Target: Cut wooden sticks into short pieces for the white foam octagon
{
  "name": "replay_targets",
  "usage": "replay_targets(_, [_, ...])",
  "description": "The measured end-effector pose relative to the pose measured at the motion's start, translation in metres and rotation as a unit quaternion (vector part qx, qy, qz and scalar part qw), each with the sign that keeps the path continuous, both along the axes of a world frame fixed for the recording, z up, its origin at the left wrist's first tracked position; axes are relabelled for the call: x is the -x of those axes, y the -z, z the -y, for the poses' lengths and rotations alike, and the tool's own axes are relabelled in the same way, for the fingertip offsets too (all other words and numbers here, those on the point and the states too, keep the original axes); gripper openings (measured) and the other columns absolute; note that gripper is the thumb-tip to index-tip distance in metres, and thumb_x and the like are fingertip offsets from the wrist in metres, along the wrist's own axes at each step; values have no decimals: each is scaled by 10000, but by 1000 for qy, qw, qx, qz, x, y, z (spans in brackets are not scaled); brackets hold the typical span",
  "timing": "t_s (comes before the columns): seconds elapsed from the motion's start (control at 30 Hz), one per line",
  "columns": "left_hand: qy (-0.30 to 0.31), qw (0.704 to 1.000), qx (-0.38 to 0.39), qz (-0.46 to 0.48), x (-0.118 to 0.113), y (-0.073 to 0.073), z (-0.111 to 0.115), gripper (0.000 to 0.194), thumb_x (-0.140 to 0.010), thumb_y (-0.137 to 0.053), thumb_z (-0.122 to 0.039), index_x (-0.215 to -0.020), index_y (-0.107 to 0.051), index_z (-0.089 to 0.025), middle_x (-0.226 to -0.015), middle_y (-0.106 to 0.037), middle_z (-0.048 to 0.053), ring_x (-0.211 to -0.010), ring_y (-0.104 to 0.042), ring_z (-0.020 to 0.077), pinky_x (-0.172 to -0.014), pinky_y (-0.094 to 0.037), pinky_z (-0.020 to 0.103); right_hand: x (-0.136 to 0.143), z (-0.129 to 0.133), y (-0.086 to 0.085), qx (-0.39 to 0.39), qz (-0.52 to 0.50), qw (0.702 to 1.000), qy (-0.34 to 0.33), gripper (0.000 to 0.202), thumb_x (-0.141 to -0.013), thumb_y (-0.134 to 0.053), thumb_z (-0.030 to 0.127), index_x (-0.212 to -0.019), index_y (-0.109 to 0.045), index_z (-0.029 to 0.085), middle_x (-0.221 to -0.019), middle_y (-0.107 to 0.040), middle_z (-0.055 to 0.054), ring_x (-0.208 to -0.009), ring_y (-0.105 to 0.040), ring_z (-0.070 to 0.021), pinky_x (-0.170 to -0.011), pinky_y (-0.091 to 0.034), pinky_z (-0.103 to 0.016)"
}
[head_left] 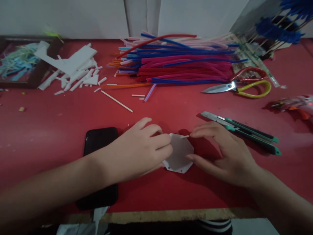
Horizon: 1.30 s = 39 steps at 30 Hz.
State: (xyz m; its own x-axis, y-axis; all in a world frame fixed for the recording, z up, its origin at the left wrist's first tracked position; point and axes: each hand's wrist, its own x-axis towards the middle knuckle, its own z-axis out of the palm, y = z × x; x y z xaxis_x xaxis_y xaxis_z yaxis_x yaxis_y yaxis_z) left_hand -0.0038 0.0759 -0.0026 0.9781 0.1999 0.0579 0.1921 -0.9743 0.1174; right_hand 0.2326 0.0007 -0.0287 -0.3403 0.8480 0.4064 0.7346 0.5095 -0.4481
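Note:
A white, eight-sided flat piece (179,151) with small dark holes near its lower edge is between my hands, just above the red table. The fingers of my left hand (146,147) are curled over its left edge and grip it; their tips are partly hidden. At the upper right edge of the piece, a short pale stick (186,136) pokes out. My right hand (225,153) has its forefinger at the end of this stick, while the thumb touches the right edge of the piece.
A black phone (101,140) lies under my left forearm. Two cutter knives (246,132) and scissors (246,86) are on the right. Behind lie colourful pipe cleaners (186,65), white scraps (78,65), a thin stick (116,101) and a brown tray (46,70).

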Motion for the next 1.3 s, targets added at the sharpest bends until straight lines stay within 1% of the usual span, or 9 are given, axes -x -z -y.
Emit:
replay_targets(0.13, [-22, 998, -61, 17, -2, 1, 9, 127, -887, -620, -287, -940, -645, -174, -928, -691, 63, -951, -625, 262, -991, -417, 522, 1, -1, -1, 20, -9, 998, -62, 136, -843, -670, 289, -813, -549, 235, -788, -611, -28, -766, -595, -177, -668, -515, -334])
replay_targets(0.37, [-34, 995, -94, 18, -3, 2, 15, 76, -869, -588, -205, -899, -628, -148, -847, -670, 60, -775, -622, 232, -916, -472, 493, -7, -5, -1, 38, 28, 995, -85, 89, -843, -651, 234, -824, -566, 217, -865, -607, -49, -839, -560, -184, -744, -488, -356])
replay_targets(0.5, [-51, 994, -92, 9, -3, 1, 17, 72, -844, -625, -222, -857, -610, -153, -819, -647, 61, -747, -604, 225, -812, -504, 435, -8, -5, -1, 60, 35, 993, -98, 131, -832, -667, 284, -833, -564, 204, -891, -606, -63, -869, -571, -196, -744, -483, -354])
replay_targets(0.6, [-82, 992, -96, 2, -3, -1, 16, 217, -811, -693, -293, -950, -633, -138, -973, -660, 111, -837, -614, 257, -751, -510, 397, -9, -5, -1, 73, 46, 991, -102, 252, -812, -702, 408, -870, -567, 203, -939, -608, -76, -943, -593, -219, -769, -489, -358])
replay_targets(0.67, [-86, 991, -97, 6, -3, -2, 16, 353, -797, -724, -334, -1068, -638, -124, -1128, -653, 147, -950, -617, 286, -796, -511, 402, -11, -5, 0, 76, 54, 991, -101, 299, -807, -703, 458, -903, -572, 206, -972, -613, -82, -963, -603, -224, -771, -499, -353])
replay_targets(0.8, [-69, 993, -90, 18, -2, 1, 24, 505, -777, -757, -406, -1177, -641, -120, -1264, -650, 132, -1096, -605, 305, -942, -485, 440, -14, -5, 5, 63, 57, 991, -100, 185, -898, -609, 372, -1010, -597, 225, -1046, -630, -88, -982, -616, -210, -806, -519, -354])
replay_targets(0.97, [-129, 990, -56, -18, -1, 5, 49, 864, -658, -735, -689, -1278, -602, -102, -1398, -562, 185, -1247, -551, 337, -1027, -453, 450, -5, -5, 12, 5, 62, 997, -51, 200, -910, -592, 345, -1062, -616, 217, -1130, -636, -119, -1058, -613, -241, -883, -526, -429])
replay_targets(1.1, [-155, 985, -60, -51, -3, 6, 52, 909, -731, -669, -689, -1339, -533, -27, -1433, -498, 246, -1324, -490, 374, -1056, -438, 479, 5, -4, 16, -13, 51, 998, -24, 199, -889, -622, 337, -1024, -624, 190, -1161, -645, -141, -1071, -619, -255, -898, -532, -459])
replay_targets(1.3, [-179, 983, -13, -31, -4, 12, 28, 973, -759, -588, -737, -1374, -439, 2, -1512, -376, 266, -1448, -309, 365, -1151, -337, 466, 11, -1, 13, 34, 42, 997, -50, 225, -902, -596, 339, -1078, -618, 201, -1176, -660, -124, -1078, -637, -238, -879, -564, -433])
